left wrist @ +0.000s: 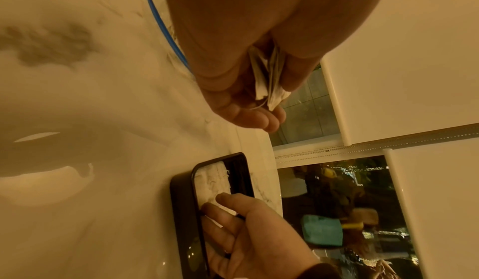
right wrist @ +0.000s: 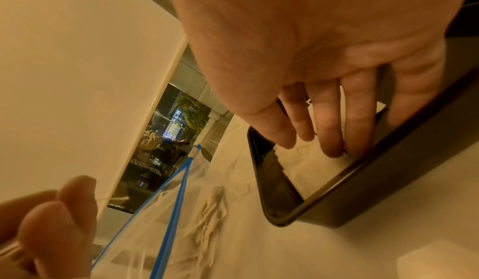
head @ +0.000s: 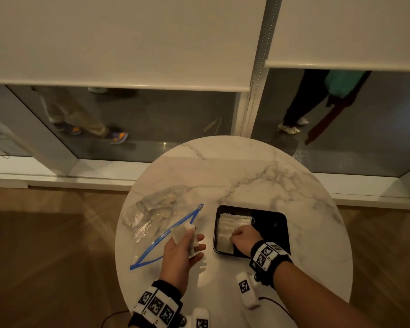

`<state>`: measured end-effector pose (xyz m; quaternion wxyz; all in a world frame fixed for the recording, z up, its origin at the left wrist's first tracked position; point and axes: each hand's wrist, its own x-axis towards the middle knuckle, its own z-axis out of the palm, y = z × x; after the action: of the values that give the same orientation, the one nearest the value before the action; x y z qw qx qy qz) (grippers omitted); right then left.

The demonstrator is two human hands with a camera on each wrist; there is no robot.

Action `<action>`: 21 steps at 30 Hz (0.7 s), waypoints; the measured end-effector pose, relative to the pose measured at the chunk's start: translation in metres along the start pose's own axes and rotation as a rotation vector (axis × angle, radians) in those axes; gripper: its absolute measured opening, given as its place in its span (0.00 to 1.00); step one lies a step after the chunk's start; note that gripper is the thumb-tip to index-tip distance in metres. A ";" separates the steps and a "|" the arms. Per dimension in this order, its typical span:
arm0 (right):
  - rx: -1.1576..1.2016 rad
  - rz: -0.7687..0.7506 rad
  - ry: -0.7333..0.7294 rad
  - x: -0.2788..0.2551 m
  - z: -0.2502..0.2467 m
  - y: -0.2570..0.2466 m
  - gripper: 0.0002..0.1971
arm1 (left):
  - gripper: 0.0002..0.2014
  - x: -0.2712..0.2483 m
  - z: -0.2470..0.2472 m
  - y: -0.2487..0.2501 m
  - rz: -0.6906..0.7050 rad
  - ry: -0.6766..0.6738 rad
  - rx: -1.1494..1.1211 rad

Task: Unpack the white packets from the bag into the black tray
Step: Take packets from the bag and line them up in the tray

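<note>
Meanwhile left hand (head: 180,250) grips crinkly packets (head: 184,235); right hand's (head: 243,240) straight fingers (right wrist: 333,131) press glossy tray's (head: 279,223) packets.

No readable text, labels or numbers; wristbands (head: 268,253) carry only black-and-white square marker patterns.

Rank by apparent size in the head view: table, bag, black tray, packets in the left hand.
1. Table
2. Bag and black tray: look alike, unranked
3. Packets in the left hand
</note>
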<state>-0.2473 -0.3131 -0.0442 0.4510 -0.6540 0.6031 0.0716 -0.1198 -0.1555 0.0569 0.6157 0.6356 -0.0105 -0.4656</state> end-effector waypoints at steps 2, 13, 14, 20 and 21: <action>0.007 -0.002 0.017 -0.001 -0.002 0.000 0.09 | 0.12 -0.002 0.000 0.003 0.006 -0.016 -0.001; 0.042 -0.069 0.118 -0.026 -0.011 -0.007 0.07 | 0.13 -0.009 -0.001 0.012 -0.016 -0.085 -0.021; 0.095 -0.128 0.133 -0.033 -0.014 -0.012 0.05 | 0.13 -0.009 -0.002 0.013 -0.011 -0.088 -0.003; 0.451 -0.490 -0.114 -0.085 -0.032 -0.056 0.04 | 0.12 -0.010 0.003 0.015 0.029 -0.178 0.155; 0.469 -0.529 -0.130 -0.091 -0.034 -0.061 0.04 | 0.11 -0.010 0.003 0.016 0.036 -0.205 0.162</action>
<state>-0.2344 -0.2784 0.0648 0.6289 -0.6605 0.3830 -0.1465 -0.1185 -0.1559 0.0764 0.5663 0.6319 -0.1223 -0.5148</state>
